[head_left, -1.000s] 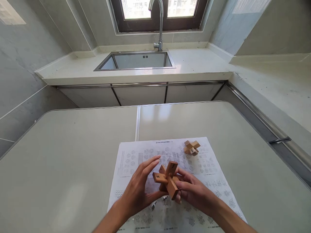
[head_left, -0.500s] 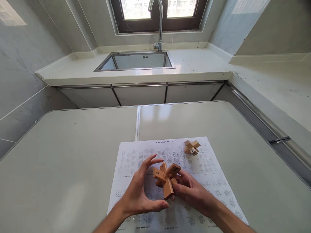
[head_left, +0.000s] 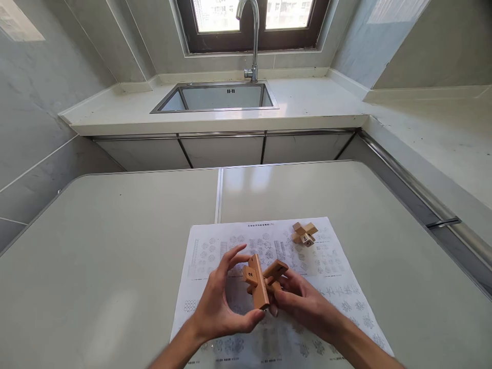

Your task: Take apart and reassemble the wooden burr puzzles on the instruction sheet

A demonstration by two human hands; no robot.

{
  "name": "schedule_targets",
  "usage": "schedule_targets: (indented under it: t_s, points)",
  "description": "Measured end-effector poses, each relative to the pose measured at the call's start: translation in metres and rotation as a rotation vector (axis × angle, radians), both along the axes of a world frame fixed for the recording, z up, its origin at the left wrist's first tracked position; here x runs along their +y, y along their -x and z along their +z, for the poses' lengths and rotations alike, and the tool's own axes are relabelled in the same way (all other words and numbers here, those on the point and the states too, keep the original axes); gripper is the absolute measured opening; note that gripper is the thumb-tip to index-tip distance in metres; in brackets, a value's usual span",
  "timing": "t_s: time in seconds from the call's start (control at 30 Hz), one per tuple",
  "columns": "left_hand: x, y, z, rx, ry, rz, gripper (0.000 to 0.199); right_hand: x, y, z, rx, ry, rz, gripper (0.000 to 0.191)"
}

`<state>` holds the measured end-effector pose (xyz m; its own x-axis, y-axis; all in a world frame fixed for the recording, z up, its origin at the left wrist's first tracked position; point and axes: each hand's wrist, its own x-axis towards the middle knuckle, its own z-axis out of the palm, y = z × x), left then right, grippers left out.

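Note:
A reddish-brown wooden burr puzzle (head_left: 260, 282) of interlocking bars, with a "2" on one end, is between my hands above a printed sheet. My right hand (head_left: 303, 302) grips it from the right, fingertips partly hidden behind the bars. My left hand (head_left: 221, 302) curves round the left side, thumb at the lower end of the long front bar and fingers at its upper end. That front bar stands tilted and shifted left from the numbered bar on the right. A second, lighter wooden burr puzzle (head_left: 305, 234) rests on the sheet's upper right part.
The white printed sheet (head_left: 215, 256) with small diagrams lies on a pale table (head_left: 115, 246). Behind the table is a counter (head_left: 307, 97) with a sink (head_left: 215, 109) and a tall faucet (head_left: 254, 46) under a window. Another counter (head_left: 442, 128) runs along the right.
The long front bar has shifted left and tilted between my left thumb and fingers, opening a gap to the right-hand bars. My left hand has closed onto its ends.

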<state>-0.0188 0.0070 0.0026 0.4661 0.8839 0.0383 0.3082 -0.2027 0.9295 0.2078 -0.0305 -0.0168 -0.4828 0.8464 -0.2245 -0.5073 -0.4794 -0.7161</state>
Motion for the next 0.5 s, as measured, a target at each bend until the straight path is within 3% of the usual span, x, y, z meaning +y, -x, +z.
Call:
schedule_targets:
  t_s: [0.33,0.4,0.5]
  points:
    - [0.017,0.014,0.005,-0.142,-0.034,0.149,0.092,0.000,-0.002,-0.003,0.009,0.029,-0.031,0.045]
    - [0.023,0.019,0.004,-0.047,-0.101,0.236,0.090,0.000,-0.002,-0.002,0.005,0.041,-0.038,0.047]
    - [0.034,0.028,0.000,0.231,-0.331,0.364,0.084,0.000,-0.002,-0.001,0.006,0.059,-0.048,0.046]
